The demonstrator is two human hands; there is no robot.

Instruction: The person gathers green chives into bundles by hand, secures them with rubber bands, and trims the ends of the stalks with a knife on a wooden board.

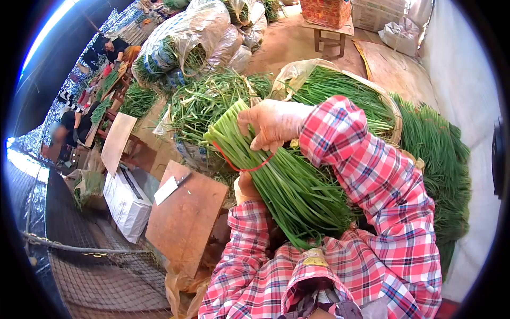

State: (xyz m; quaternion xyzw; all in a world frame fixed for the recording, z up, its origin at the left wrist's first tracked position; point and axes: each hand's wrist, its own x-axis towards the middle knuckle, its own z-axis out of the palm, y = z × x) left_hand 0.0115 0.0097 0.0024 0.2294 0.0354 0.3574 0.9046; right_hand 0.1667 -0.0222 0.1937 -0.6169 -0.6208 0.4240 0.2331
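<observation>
A thick bunch of garlic chives [297, 186] lies slanted in front of my chest, pale cut ends up and to the left, green tips toward my lap. Around its upper part runs a red band [229, 159]. My right hand [268, 123] grips the bunch from above, fingers curled over the stems beside the band. From below, my left hand [246, 189] supports it close to the band; most of those fingers are hidden behind the stems. To the left, a cleaver [167, 190] rests on a brown board [183, 218].
A loose heap of greens [199, 106] sits beyond the bunch. More chives fill a lined basket [340, 95] and stand piled [435, 159] along the right wall. A white box [125, 204] is at left. Co-workers [77, 127] sit at benches far left.
</observation>
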